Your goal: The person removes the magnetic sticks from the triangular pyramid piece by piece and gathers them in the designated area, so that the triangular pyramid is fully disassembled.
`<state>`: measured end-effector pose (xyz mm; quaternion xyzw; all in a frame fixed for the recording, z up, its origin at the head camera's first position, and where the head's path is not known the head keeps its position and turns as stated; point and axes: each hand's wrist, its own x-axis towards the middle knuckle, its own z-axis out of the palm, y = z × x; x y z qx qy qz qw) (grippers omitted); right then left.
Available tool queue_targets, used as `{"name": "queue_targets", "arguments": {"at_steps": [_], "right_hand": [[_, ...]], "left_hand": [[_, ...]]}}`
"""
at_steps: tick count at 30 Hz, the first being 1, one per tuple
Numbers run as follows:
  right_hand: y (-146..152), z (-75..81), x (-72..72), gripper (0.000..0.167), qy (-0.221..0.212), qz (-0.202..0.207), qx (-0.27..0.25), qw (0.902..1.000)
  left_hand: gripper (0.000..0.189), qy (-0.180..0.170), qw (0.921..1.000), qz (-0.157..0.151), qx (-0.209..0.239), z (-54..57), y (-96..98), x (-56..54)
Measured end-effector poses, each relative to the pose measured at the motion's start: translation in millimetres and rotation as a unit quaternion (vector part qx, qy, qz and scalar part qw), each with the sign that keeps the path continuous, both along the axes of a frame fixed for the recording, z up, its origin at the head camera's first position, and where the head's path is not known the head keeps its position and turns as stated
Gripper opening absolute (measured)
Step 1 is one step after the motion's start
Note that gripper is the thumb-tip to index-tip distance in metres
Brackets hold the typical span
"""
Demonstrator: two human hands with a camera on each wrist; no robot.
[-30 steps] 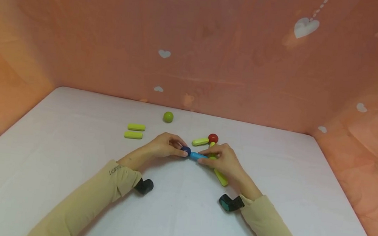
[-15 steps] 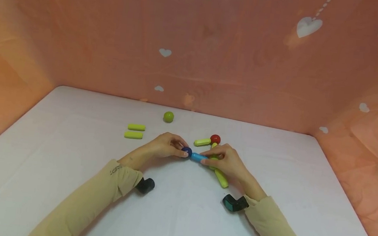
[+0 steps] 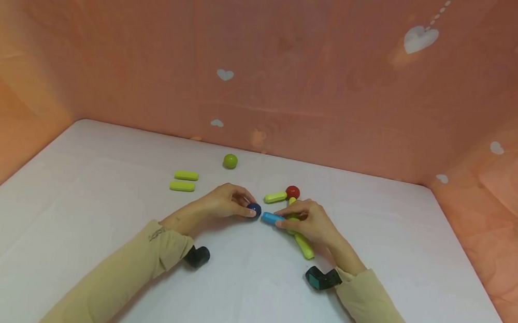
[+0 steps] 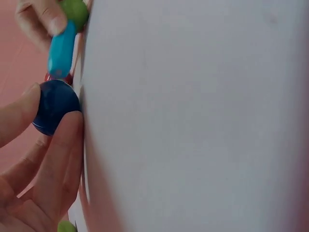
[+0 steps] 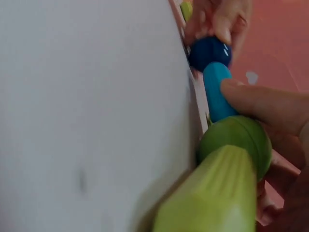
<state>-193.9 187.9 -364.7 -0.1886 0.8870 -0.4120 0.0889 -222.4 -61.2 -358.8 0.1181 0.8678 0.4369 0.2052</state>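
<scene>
On my remote feed I logged 1 left hand (image 3: 228, 202), thumb and fingers pinching 1 glossy navy-blue ball (image 3: 254, 210); 1 right hand (image 3: 310, 220), thumb and fingers pinching 1 light-blue faceted stick (image 3: 272, 218), its end just short of the ball. Location: central on the white worktop (image 3: 237, 294), toward the far edge. 2 yellow-green sticks (image 3: 186, 175) lay closer to the left edge.
</scene>
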Motion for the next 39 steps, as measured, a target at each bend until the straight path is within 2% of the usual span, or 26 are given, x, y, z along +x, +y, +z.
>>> {"name": "queue_targets", "arguments": {"at_steps": [4,8,11,16,19,22,31,35,39], "right_hand": [[11,-0.1,0.7,0.021,0.000,-0.018,0.003,0.9998],[15,-0.8,0.8,0.022,-0.003,-0.027,0.001,0.9996],[15,-0.7,2.0,0.022,-0.005,-0.032,0.005,0.9995],[15,1.5,4.3,0.021,0.033,-0.026,0.017,0.9990],[16,1.9,6.0,0.020,0.060,-0.018,0.012,0.9980],[17,1.6,8.7,0.021,0.064,-0.022,0.002,0.9977],[18,3.4,13.7,0.033,0.044,-0.057,0.009,0.9974],[19,2.4,15.2,0.038,0.021,-0.056,0.014,0.9981],[18,1.9,15.4,0.039,-0.007,-0.060,0.013,0.9981]], "left_hand": [[0.029,0.009,0.9998,0.018,-0.003,1.3,-1.1,3.8],[0.030,0.021,0.9996,0.019,0.006,1.1,0.7,6.9],[0.031,0.014,0.9992,0.036,0.011,0.2,3.0,7.0],[0.032,0.000,0.9973,0.072,0.013,-0.8,8.9,1.9],[0.032,0.005,0.9961,0.088,0.013,-1.0,13.7,-3.1],[0.033,0.014,0.9942,0.105,0.016,-1.1,18.1,-8.3],[0.036,0.036,0.9829,0.171,0.058,-5.0,26.5,-20.6],[0.037,0.059,0.9758,0.199,0.069,-5.0,29.7,-25.9],[0.036,0.061,0.9702,0.222,0.076,-4.4,33.6,-30.9]]}}
